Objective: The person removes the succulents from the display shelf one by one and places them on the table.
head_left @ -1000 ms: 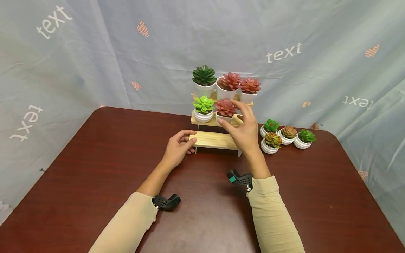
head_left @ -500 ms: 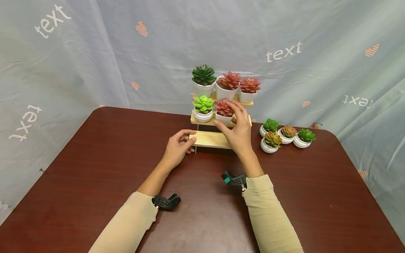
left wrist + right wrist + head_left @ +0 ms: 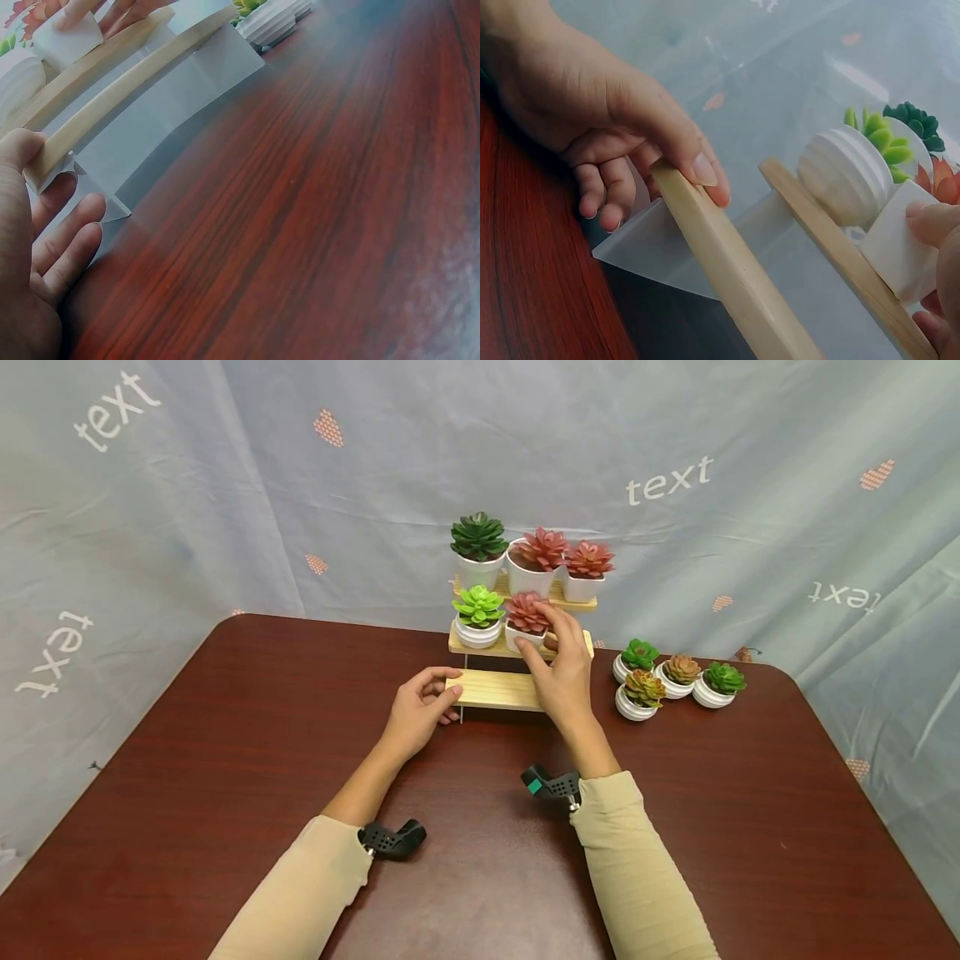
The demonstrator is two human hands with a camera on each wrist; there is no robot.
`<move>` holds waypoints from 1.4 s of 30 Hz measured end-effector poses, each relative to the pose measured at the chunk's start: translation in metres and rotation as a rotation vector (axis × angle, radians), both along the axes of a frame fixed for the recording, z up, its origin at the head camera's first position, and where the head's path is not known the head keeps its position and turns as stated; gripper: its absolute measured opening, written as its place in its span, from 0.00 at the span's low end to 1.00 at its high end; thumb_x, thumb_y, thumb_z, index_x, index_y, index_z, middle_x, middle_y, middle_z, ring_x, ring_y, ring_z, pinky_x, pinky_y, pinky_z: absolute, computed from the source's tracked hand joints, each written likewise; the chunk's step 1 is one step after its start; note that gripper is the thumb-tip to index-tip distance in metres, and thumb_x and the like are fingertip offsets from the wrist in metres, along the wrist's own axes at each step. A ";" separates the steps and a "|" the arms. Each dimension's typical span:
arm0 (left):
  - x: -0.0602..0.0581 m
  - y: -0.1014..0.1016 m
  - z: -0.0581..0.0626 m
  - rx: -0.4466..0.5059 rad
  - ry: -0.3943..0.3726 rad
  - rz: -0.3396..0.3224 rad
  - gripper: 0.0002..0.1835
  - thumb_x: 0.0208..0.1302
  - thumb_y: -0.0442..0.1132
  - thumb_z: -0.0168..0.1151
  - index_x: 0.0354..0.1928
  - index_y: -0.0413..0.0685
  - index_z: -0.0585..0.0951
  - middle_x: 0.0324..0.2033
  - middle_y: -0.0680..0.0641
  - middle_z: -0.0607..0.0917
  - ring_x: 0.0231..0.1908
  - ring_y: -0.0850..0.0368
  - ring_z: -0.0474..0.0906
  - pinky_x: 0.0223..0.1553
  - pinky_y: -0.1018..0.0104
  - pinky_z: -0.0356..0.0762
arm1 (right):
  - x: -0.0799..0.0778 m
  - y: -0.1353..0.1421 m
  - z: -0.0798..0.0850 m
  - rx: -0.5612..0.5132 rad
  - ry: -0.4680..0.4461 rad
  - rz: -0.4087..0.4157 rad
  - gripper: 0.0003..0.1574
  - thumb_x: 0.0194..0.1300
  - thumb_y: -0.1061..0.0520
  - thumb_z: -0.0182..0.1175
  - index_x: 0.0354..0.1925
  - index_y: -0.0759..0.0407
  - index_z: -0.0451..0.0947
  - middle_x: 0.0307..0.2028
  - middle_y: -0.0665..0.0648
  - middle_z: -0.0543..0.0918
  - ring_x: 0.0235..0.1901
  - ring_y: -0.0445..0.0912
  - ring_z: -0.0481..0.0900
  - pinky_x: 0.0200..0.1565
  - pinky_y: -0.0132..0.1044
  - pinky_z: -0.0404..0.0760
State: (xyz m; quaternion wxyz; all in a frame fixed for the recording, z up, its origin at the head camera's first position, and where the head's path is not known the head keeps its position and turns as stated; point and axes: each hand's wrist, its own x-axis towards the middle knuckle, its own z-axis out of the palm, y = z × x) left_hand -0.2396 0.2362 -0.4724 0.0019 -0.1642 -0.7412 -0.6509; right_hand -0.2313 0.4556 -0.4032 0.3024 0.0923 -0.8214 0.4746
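Note:
In the head view my right hand (image 3: 564,683) holds a red potted succulent (image 3: 527,612) on the middle board of a three-tier wooden stand (image 3: 495,692). My thumb presses the front of its white square pot (image 3: 901,244), as the right wrist view shows. A light green succulent (image 3: 479,603) in a ribbed white pot stands close to its left. My left hand (image 3: 417,710) pinches the left end of the lowest board, thumb on top and fingers beneath. The left wrist view shows this grip on the board (image 3: 112,97) and the stand's translucent side panel.
On the top board stand a dark green succulent (image 3: 478,537) and two red ones (image 3: 543,548) in white pots. Several small succulents in ribbed white pots (image 3: 636,702) sit on the table right of the stand. A grey curtain (image 3: 390,468) hangs behind the brown table (image 3: 300,668).
My right hand has shifted left, with the red succulent coming slightly closer to the light green one. My left hand keeps its hold on the lowest board.

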 end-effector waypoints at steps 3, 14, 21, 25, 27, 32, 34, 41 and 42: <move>0.000 0.000 0.000 0.000 0.001 -0.003 0.16 0.73 0.42 0.61 0.58 0.47 0.80 0.34 0.46 0.84 0.24 0.59 0.84 0.29 0.68 0.84 | -0.001 0.000 -0.001 -0.024 0.015 -0.003 0.30 0.67 0.56 0.68 0.66 0.52 0.75 0.63 0.61 0.75 0.60 0.53 0.76 0.56 0.50 0.84; 0.000 0.001 0.000 -0.007 0.007 -0.009 0.16 0.73 0.42 0.61 0.59 0.46 0.80 0.36 0.40 0.84 0.25 0.59 0.84 0.30 0.68 0.85 | 0.005 0.010 0.001 -0.107 0.068 0.003 0.30 0.65 0.57 0.70 0.64 0.54 0.77 0.61 0.62 0.74 0.58 0.50 0.78 0.55 0.46 0.86; -0.002 0.003 0.000 -0.014 0.016 -0.005 0.16 0.73 0.43 0.62 0.59 0.47 0.80 0.34 0.47 0.84 0.25 0.58 0.85 0.30 0.68 0.85 | 0.017 0.033 -0.001 -0.090 0.114 -0.016 0.30 0.65 0.58 0.70 0.64 0.56 0.77 0.62 0.63 0.73 0.54 0.49 0.79 0.50 0.36 0.85; -0.003 0.002 0.000 -0.018 0.016 0.001 0.16 0.73 0.43 0.62 0.59 0.47 0.80 0.32 0.51 0.83 0.25 0.59 0.85 0.30 0.68 0.85 | 0.026 0.051 -0.008 -0.058 0.119 -0.061 0.31 0.65 0.57 0.70 0.65 0.57 0.76 0.61 0.65 0.72 0.55 0.48 0.77 0.49 0.36 0.84; -0.003 0.001 0.000 -0.022 0.019 -0.002 0.17 0.73 0.43 0.62 0.59 0.46 0.79 0.32 0.51 0.83 0.25 0.59 0.85 0.30 0.68 0.85 | 0.031 0.060 -0.011 -0.044 0.119 -0.096 0.31 0.65 0.57 0.70 0.65 0.57 0.77 0.61 0.65 0.73 0.58 0.49 0.76 0.51 0.40 0.83; -0.002 0.000 -0.001 -0.023 0.020 -0.006 0.17 0.74 0.43 0.61 0.59 0.46 0.79 0.33 0.45 0.83 0.25 0.59 0.85 0.30 0.68 0.85 | 0.044 0.086 -0.018 -0.040 0.128 -0.182 0.31 0.64 0.57 0.71 0.64 0.58 0.77 0.60 0.66 0.73 0.61 0.50 0.74 0.55 0.46 0.83; -0.003 0.000 -0.002 -0.020 0.019 -0.006 0.17 0.73 0.43 0.61 0.59 0.45 0.79 0.33 0.44 0.83 0.25 0.60 0.84 0.30 0.68 0.85 | 0.050 0.096 -0.022 -0.037 0.127 -0.215 0.31 0.64 0.58 0.71 0.64 0.58 0.77 0.60 0.66 0.73 0.61 0.48 0.74 0.54 0.43 0.82; -0.005 0.001 -0.003 -0.020 0.027 -0.003 0.17 0.73 0.43 0.61 0.59 0.45 0.79 0.32 0.46 0.82 0.25 0.57 0.85 0.29 0.68 0.85 | 0.066 0.129 -0.034 -0.017 0.139 -0.306 0.32 0.61 0.61 0.73 0.63 0.59 0.78 0.59 0.67 0.75 0.51 0.33 0.73 0.46 0.20 0.78; -0.005 0.001 -0.003 -0.024 0.027 -0.002 0.17 0.73 0.44 0.61 0.59 0.45 0.79 0.32 0.48 0.82 0.25 0.57 0.85 0.29 0.68 0.85 | 0.068 0.132 -0.035 -0.016 0.136 -0.312 0.32 0.60 0.62 0.73 0.63 0.60 0.78 0.59 0.67 0.75 0.52 0.32 0.72 0.48 0.17 0.77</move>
